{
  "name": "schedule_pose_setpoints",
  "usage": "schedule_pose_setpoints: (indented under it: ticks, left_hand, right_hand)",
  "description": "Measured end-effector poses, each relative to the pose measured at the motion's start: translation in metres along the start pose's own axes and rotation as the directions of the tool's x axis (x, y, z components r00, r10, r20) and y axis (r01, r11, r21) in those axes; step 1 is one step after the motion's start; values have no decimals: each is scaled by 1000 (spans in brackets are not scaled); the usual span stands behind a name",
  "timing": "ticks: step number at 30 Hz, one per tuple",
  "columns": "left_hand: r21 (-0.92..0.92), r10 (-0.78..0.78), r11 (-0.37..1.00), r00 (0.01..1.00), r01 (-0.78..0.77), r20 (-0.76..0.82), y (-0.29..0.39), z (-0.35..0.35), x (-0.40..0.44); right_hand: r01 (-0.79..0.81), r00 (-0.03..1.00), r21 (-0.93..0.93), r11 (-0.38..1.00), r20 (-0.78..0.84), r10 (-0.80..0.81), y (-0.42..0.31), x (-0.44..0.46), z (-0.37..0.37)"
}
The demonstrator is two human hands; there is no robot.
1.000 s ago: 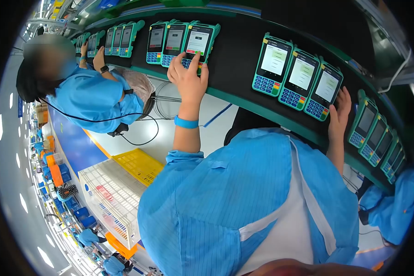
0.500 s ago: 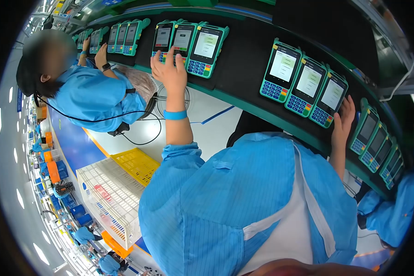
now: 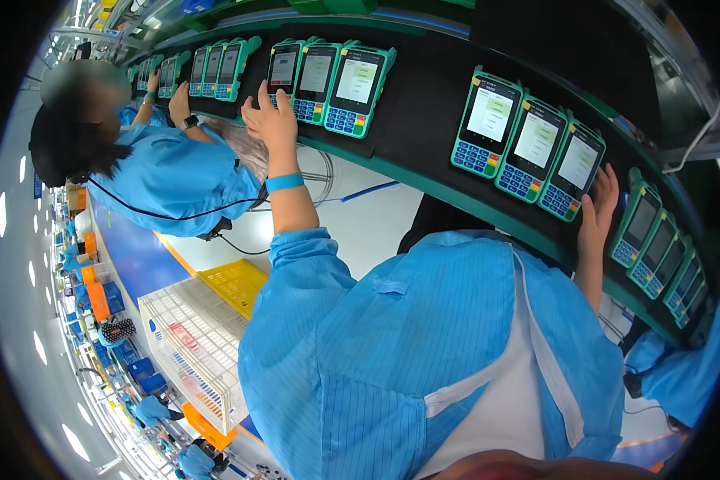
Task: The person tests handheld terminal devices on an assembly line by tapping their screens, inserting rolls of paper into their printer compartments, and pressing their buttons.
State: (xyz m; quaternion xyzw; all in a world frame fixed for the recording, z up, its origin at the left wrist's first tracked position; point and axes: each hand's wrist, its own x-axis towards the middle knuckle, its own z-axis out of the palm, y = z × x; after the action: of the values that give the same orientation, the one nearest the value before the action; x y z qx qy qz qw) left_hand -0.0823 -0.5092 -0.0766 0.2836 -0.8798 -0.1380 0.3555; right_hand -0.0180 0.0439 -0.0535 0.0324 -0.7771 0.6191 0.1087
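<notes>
My left hand is open, fingers apart, over the lower part of the leftmost payment terminal in a group of three. Whether a fingertip touches its screen I cannot tell. The middle terminal and the one at the group's right stand beside it, screens lit. My right hand rests open, thumb and fingers apart, at the right edge of a terminal. To the left of that one are two more, a middle terminal and an outer terminal, both showing lit screens.
A dark conveyor belt with a green edge carries the terminals. More terminals lie at the far right and others at the left. A co-worker sits at left. A white crate stands on the floor behind.
My left hand has moved left, from the middle terminal to the leftmost one of its group. The middle terminal's screen now shows a different page. My right hand stays in place.
</notes>
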Motion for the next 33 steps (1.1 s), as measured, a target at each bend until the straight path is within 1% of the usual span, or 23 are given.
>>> schedule_pose_setpoints:
  ticks: [3,5,9,11,12,14,15,17,18,20,24,27,33]
  left_hand:
    - [9,-17,1000,1000,17,17,-3,0,3]
    - [67,-4,998,993,-5,120,-4,-1,4]
    - [134,33,990,991,-50,130,-1,-3,3]
    - [39,3,999,999,-5,42,7,-6,3]
    - [40,4,999,999,-6,42,7,-5,5]
    - [-115,67,992,993,-56,95,6,-3,9]
    - [-114,68,992,993,-57,95,8,-4,10]
    - [-187,128,978,972,-91,196,12,-5,14]
    - [-187,131,978,972,-95,194,12,-5,16]
    - [-51,135,991,965,-127,224,10,-4,20]
    - [-14,128,992,959,-128,252,17,-7,22]
    - [30,145,987,954,-159,264,19,-2,27]
    - [105,110,983,942,-150,318,28,-6,31]
  right_hand:
    - [11,1000,6,1000,2,-11,0,0,0]
    - [12,1000,4,1000,6,-12,1,0,-1]
    - [10,1000,4,1000,0,-10,0,0,0]
    - [10,1000,6,1000,2,-10,1,0,0]
    - [10,1000,9,1000,5,-10,1,1,-1]
    - [12,1000,7,1000,5,-12,1,1,-1]
    - [14,1000,4,1000,5,-14,1,0,-1]
    - [9,1000,6,1000,3,-9,1,0,0]
    - [6,1000,7,1000,-1,-6,1,0,0]
    - [16,1000,7,1000,4,-16,2,1,-1]
    - [17,1000,3,1000,7,-17,3,0,-2]
    - [8,1000,-1,1000,4,-8,4,0,-2]
    - [0,1000,-6,1000,4,0,4,1,-2]
